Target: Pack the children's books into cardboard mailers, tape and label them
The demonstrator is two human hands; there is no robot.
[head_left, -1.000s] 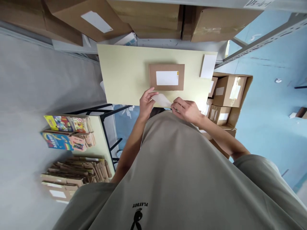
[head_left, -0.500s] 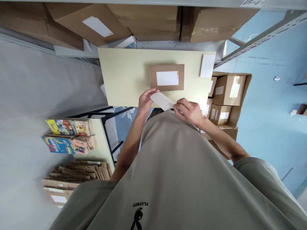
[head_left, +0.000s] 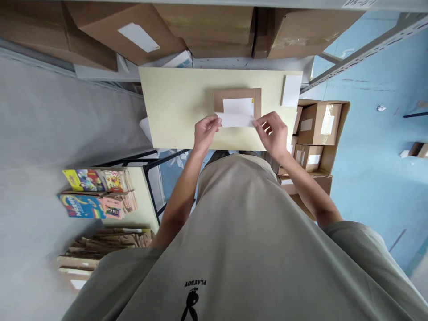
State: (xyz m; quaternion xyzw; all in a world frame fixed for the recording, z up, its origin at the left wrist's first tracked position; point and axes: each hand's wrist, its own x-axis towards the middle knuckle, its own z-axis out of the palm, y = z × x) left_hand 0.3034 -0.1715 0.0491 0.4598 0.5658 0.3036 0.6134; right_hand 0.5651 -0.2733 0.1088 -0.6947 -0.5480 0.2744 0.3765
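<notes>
A white label (head_left: 236, 120) is stretched between my two hands, over the near edge of a small cardboard box. My left hand (head_left: 205, 133) pinches the label's left end between thumb and fingers. At its right end, my right hand (head_left: 272, 133) grips the corner with the fingertips. The cardboard box (head_left: 218, 99) lies flat on a pale yellow table (head_left: 174, 107) and has another white label with a small yellow mark on its top. The held label hides the near part of the box.
A stack of white labels (head_left: 291, 90) lies at the table's right corner. Large cartons (head_left: 220, 31) fill the shelf behind. On the right, an open carton holds several smaller boxes (head_left: 319, 125). Colourful books (head_left: 83, 180) and flattened cardboard (head_left: 110, 243) stand at the left.
Both hands have moved forward with the label, from in front of the box to over its near edge. My right hand has shifted right, and the label is now straight and level.
</notes>
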